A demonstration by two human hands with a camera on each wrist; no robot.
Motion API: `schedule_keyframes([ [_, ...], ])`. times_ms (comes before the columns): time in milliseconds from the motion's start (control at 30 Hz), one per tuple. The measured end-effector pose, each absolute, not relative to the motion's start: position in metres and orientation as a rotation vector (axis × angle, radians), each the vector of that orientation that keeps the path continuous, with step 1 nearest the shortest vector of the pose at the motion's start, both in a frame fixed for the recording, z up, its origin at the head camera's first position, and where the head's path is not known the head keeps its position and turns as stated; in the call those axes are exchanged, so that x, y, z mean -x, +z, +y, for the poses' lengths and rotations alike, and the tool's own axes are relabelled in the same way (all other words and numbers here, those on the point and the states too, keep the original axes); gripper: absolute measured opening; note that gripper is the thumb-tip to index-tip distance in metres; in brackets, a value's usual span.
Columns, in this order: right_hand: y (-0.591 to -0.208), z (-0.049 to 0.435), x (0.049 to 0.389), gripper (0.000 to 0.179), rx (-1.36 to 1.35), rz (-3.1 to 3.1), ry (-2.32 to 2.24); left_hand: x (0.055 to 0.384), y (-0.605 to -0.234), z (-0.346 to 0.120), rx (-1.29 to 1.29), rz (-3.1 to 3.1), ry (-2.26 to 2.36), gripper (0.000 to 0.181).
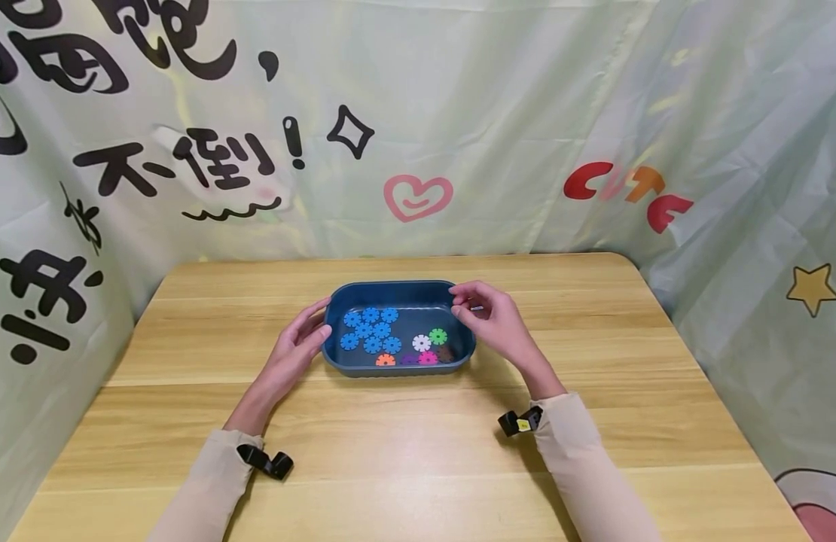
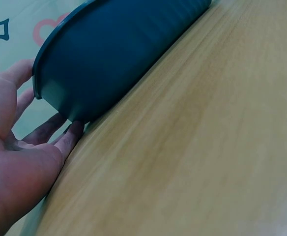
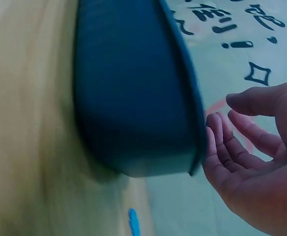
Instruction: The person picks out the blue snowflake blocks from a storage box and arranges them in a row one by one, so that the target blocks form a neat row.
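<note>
"How does the tray (image 1: pixel 399 372) look?"

"Dark blue and round-cornered, sitting on the table (image 1: pixel 404 452) between two hands. Blue notched discs (image 1: pixel 362 330) cluster at its left; orange, purple, pink, brown, white and green discs (image 1: pixel 422 343) lie nearer the front and right."

"And the hands?"

"The left hand (image 1: pixel 294 348) touches one end, fingers spread. The right hand (image 1: pixel 494 320) is loosely curved at the other, thumb apart, pinching nothing."

"Anything only one wrist view shows clearly?"

"The right: a blue piece (image 3: pixel 134 223) past the tray's end."

"Surroundings?"

"Pale wood grain, backed by printed cloth (image 1: pixel 499 90)."
</note>
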State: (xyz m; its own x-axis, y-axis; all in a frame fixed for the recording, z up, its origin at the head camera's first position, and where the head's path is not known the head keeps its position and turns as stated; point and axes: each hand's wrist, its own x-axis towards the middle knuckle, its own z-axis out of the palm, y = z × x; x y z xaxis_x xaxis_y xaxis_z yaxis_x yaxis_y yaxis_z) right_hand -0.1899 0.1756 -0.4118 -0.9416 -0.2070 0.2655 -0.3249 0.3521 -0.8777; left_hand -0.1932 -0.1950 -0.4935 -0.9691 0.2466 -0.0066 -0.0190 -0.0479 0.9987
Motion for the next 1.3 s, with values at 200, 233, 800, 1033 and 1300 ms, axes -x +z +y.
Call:
schedule_keyframes([
  [200, -0.415, 0.156, 0.184, 0.026, -0.547, -2.523, 1.677, 0.193, -0.493, -0.196, -0.235, 2.047, 2.122, 0.058],
  [233, -0.416, 0.153, 0.183, 0.026, -0.567, -2.528, 1.667, 0.193, -0.493, -0.196, -0.235, 2.047, 2.122, 0.058],
  [800, -0.427, 0.107, 0.197, 0.027, -0.745, -2.855, 1.339, 0.194, -0.494, -0.194, -0.245, 2.011, 2.153, 0.057],
  [1033, -0.436, 0.096, 0.208, 0.021, -0.726, -3.009, 1.203, 0.194, -0.493, -0.194, -0.225, 2.039, 2.121, 0.057],
  [1300, -0.44, 0.087, 0.215, 0.025, -0.797, -3.08, 1.036, 0.195, -0.492, -0.195, -0.214, 2.048, 2.115, 0.058],
])
